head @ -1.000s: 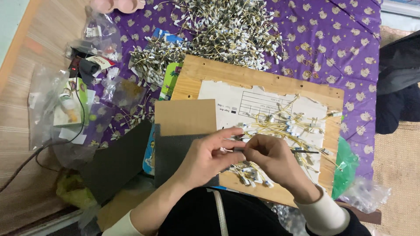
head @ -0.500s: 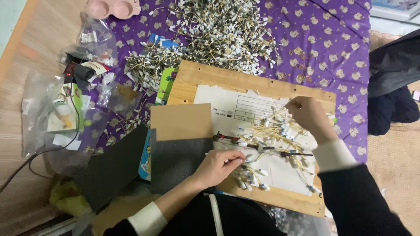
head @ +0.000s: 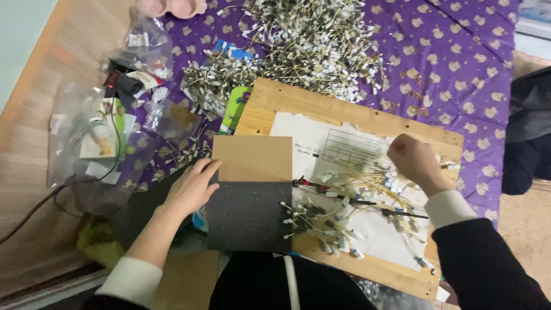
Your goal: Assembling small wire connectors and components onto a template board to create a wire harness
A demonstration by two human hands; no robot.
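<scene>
My left hand [head: 192, 186] rests flat on the left edge of a card [head: 251, 192] that is tan on top and dark grey below, fingers apart. My right hand [head: 414, 162] is closed over a heap of thin yellowish strings with small white tags [head: 367, 183] at the right of a wooden board [head: 356, 112]; what its fingers pinch is hidden. A few tagged strings [head: 298, 215] stick out from the card's right edge. A white printed sheet [head: 327, 149] lies on the board under the strings.
A big pile of tagged strings [head: 313, 43] covers the purple patterned cloth [head: 447, 63] beyond the board. Clear plastic bags [head: 115, 109] with small items and a dark cable [head: 51, 198] lie at the left. A dark garment [head: 531, 132] sits at the right edge.
My left hand has slid from the card's right side to its left edge and opened flat. My right hand went from the middle of the board up to the heap at the right.
</scene>
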